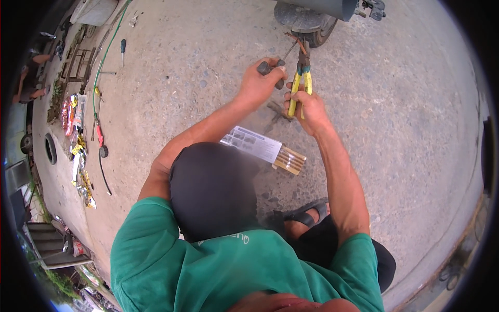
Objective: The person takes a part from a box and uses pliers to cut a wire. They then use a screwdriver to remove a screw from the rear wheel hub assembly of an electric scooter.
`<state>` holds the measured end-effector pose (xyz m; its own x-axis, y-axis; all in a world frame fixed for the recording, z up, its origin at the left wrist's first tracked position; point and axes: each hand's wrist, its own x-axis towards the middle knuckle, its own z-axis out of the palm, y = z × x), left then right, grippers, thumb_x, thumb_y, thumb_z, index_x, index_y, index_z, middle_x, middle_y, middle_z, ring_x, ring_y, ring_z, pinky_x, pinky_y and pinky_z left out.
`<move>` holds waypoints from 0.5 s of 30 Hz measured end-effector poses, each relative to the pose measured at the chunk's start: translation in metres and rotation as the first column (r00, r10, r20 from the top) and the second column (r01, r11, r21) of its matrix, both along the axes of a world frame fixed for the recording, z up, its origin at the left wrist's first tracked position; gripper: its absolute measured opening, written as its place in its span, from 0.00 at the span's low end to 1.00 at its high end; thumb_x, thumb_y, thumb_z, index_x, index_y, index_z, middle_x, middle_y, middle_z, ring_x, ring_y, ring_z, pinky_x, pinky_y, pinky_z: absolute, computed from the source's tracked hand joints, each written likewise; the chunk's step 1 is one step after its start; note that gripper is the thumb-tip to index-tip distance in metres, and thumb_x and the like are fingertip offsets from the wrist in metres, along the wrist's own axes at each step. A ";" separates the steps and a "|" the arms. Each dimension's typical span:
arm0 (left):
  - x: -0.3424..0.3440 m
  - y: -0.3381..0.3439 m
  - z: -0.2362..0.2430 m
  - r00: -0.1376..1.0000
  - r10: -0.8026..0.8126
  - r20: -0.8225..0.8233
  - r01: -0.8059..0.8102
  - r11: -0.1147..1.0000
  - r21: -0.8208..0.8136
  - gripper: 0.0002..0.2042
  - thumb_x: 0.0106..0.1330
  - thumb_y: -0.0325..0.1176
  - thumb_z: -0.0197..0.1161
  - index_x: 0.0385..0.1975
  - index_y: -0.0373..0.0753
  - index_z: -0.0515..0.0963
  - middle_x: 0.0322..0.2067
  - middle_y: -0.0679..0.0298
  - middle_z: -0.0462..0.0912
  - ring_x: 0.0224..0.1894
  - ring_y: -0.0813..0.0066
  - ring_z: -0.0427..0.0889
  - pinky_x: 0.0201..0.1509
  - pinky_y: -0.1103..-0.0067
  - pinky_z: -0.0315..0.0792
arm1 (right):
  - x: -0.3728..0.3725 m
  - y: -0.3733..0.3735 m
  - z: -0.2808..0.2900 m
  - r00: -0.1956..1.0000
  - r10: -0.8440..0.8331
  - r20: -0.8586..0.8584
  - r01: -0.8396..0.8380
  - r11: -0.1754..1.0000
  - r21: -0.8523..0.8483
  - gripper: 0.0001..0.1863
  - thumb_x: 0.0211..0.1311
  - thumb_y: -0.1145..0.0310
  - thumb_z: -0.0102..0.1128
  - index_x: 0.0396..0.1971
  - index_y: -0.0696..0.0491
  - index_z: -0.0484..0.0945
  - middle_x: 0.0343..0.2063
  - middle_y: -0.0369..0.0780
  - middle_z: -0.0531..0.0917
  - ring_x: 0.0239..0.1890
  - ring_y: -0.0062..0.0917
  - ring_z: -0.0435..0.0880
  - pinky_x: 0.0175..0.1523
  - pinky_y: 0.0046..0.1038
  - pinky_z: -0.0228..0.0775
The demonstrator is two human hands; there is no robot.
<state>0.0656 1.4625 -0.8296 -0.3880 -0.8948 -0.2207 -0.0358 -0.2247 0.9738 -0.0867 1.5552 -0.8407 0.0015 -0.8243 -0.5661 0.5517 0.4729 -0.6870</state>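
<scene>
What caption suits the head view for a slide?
Left hand holding a dark-handled tool, right hand gripping yellow-handled pliers, near a wheel.

The person wears a plain green short-sleeved T-shirt with small pale lettering on the chest, smooth black trousers and 1 visible dark strapped sandal, the 2 forearms and 2 hands bare.
</scene>
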 end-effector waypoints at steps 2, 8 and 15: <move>0.001 0.000 -0.005 0.998 0.004 0.062 -0.001 0.999 -0.046 0.16 0.71 0.35 0.63 0.51 0.29 0.79 0.35 0.61 0.87 0.37 0.77 0.84 0.44 0.78 0.77 | 0.002 -0.002 0.005 0.999 0.002 0.051 -0.002 1.000 -0.008 0.21 0.65 0.73 0.50 0.58 0.58 0.70 0.38 0.40 0.78 0.38 0.28 0.78 0.46 0.34 0.73; -0.004 0.001 0.003 0.990 0.022 0.139 -0.004 0.991 -0.134 0.16 0.70 0.35 0.64 0.51 0.29 0.79 0.35 0.61 0.87 0.37 0.76 0.84 0.45 0.78 0.77 | 0.003 0.001 0.005 0.989 -0.012 0.148 0.018 0.999 -0.037 0.22 0.64 0.73 0.50 0.59 0.58 0.70 0.38 0.40 0.79 0.37 0.29 0.79 0.46 0.34 0.74; -0.005 -0.001 -0.003 0.981 0.018 0.194 0.017 0.984 -0.177 0.18 0.70 0.38 0.65 0.52 0.31 0.80 0.37 0.58 0.87 0.40 0.75 0.85 0.47 0.76 0.78 | 0.014 -0.003 0.010 0.998 -0.055 0.031 0.056 0.998 -0.019 0.22 0.65 0.73 0.50 0.59 0.59 0.70 0.37 0.41 0.79 0.37 0.28 0.79 0.45 0.34 0.75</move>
